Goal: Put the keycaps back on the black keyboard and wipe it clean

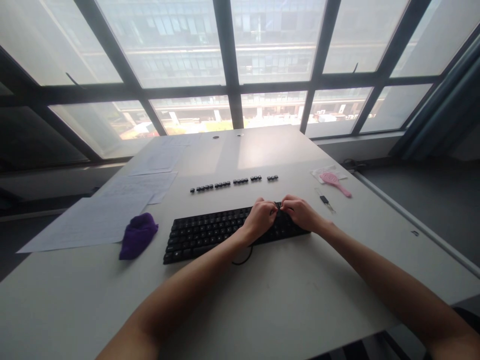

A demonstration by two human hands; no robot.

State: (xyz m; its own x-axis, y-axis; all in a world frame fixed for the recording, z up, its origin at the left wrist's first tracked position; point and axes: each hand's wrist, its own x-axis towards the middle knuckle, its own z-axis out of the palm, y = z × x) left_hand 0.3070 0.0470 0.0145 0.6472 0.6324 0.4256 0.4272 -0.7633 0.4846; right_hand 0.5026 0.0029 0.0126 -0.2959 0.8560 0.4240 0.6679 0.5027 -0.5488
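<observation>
A black keyboard (pixel 210 230) lies on the white table in front of me, and its cable (pixel 243 259) loops out at the near edge. Over the right part of its top rows, my left hand (pixel 261 217) is closed, thumb and fingers pressed together. Close beside it, my right hand (pixel 300 212) is closed in the same way. Anything between the fingertips is too small or hidden to make out. Beyond the keyboard, several loose black keycaps (pixel 222 184) are lined up in small groups. Some of the keyboard's right side is covered by my hands.
A purple cloth (pixel 138 236) lies left of the keyboard, near several paper sheets (pixel 93 220). On the right are a small tool with a black handle and wire ends (pixel 324 199) and a pink brush (pixel 333 181) on a clear wrapper. Windows stand behind the table (pixel 270 155).
</observation>
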